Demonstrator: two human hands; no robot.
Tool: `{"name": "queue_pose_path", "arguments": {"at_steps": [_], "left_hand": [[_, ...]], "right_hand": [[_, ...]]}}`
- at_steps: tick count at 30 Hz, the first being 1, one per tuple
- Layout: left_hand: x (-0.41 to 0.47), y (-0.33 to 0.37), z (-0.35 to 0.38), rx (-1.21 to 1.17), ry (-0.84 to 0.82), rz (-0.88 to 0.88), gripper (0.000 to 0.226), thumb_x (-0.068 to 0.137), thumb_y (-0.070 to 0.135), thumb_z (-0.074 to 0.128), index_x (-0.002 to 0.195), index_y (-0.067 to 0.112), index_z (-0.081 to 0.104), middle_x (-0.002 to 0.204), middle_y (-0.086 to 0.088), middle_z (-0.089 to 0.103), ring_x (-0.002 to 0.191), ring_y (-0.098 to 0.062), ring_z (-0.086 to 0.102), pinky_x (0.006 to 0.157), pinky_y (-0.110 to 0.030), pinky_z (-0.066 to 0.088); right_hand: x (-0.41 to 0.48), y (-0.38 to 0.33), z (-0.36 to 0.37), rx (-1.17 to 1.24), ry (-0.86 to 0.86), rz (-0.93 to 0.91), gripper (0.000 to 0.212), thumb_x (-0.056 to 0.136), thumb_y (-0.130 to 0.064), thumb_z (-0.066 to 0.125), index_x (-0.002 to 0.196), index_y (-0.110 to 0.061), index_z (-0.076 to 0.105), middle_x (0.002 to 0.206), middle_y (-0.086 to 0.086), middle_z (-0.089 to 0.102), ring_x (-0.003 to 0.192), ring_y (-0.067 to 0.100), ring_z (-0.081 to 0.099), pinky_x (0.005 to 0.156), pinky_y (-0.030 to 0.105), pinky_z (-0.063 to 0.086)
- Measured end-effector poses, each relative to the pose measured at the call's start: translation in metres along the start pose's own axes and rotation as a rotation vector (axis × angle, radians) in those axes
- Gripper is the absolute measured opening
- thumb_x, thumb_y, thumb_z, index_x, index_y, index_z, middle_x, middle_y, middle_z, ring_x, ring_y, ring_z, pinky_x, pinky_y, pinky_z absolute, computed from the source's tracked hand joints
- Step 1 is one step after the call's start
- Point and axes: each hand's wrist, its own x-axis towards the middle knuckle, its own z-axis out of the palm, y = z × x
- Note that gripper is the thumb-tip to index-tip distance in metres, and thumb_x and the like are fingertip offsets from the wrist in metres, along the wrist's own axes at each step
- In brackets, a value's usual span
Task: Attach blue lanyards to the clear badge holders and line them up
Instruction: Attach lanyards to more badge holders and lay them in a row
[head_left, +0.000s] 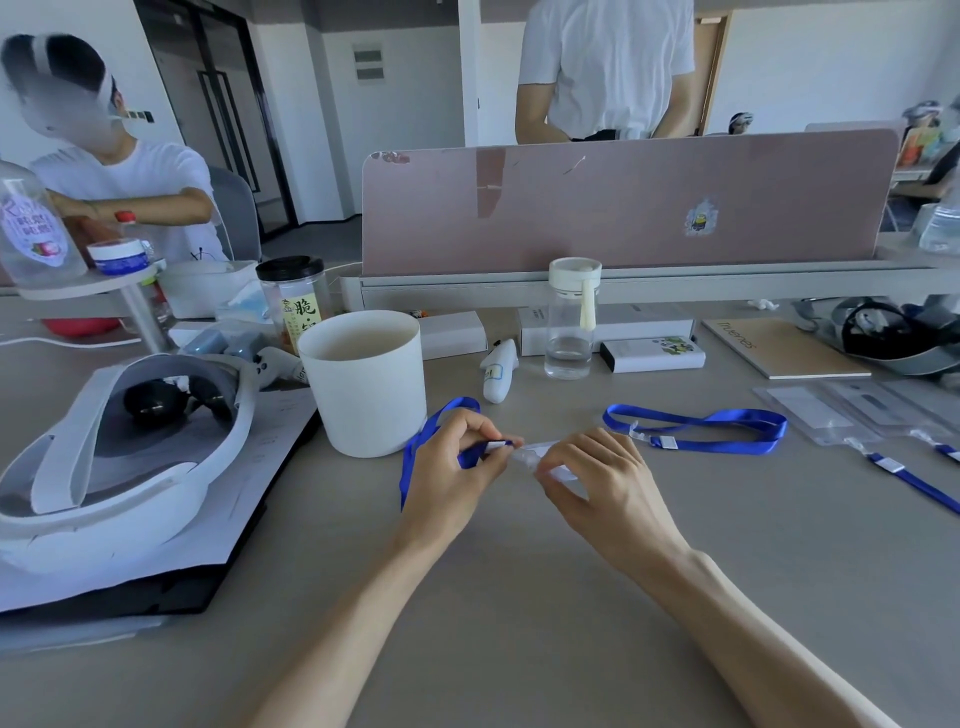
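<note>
My left hand pinches the white-tipped end of a blue lanyard whose loop trails back toward the white cup. My right hand holds a clear badge holder just to the right of that end; most of the holder is hidden under my fingers. A second blue lanyard lies loose on the desk further right. At the far right, clear badge holders lie side by side with blue lanyards attached.
A white cup stands just left of my hands. A white headset rests on papers at left. A clear bottle, a white pen-like device, boxes and a notebook sit behind, before a pink divider.
</note>
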Motion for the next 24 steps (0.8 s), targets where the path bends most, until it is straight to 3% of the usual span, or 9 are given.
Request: {"name": "queue_pose_path", "arguments": {"at_steps": [11, 17, 24], "left_hand": [[-0.003, 0.000, 0.000, 0.073, -0.014, 0.067, 0.020, 0.085, 0.001, 0.066, 0.079, 0.015, 0.054, 0.088, 0.005, 0.075, 0.089, -0.004, 0.069, 0.073, -0.011, 0.048], [-0.002, -0.001, 0.001, 0.095, 0.002, 0.062, 0.018, 0.084, 0.002, 0.067, 0.077, 0.012, 0.053, 0.086, 0.006, 0.075, 0.088, -0.004, 0.069, 0.073, -0.011, 0.048], [-0.001, 0.000, 0.001, 0.054, 0.014, 0.040, 0.018, 0.084, 0.001, 0.067, 0.077, 0.011, 0.053, 0.088, 0.005, 0.075, 0.090, -0.004, 0.070, 0.074, -0.009, 0.047]], "right_hand": [[-0.001, -0.002, -0.001, 0.082, -0.012, -0.053, 0.007, 0.087, -0.021, 0.067, 0.082, -0.018, 0.067, 0.083, -0.010, 0.066, 0.076, 0.015, 0.061, 0.067, 0.035, 0.047], [-0.002, -0.006, 0.002, 0.107, -0.035, -0.065, 0.005, 0.084, -0.023, 0.069, 0.083, -0.019, 0.067, 0.086, -0.012, 0.066, 0.077, 0.013, 0.060, 0.066, 0.032, 0.048], [-0.002, -0.011, 0.000, 0.269, -0.083, 0.149, 0.028, 0.081, -0.049, 0.063, 0.091, -0.023, 0.068, 0.091, -0.017, 0.065, 0.085, -0.001, 0.060, 0.075, 0.026, 0.050]]}}
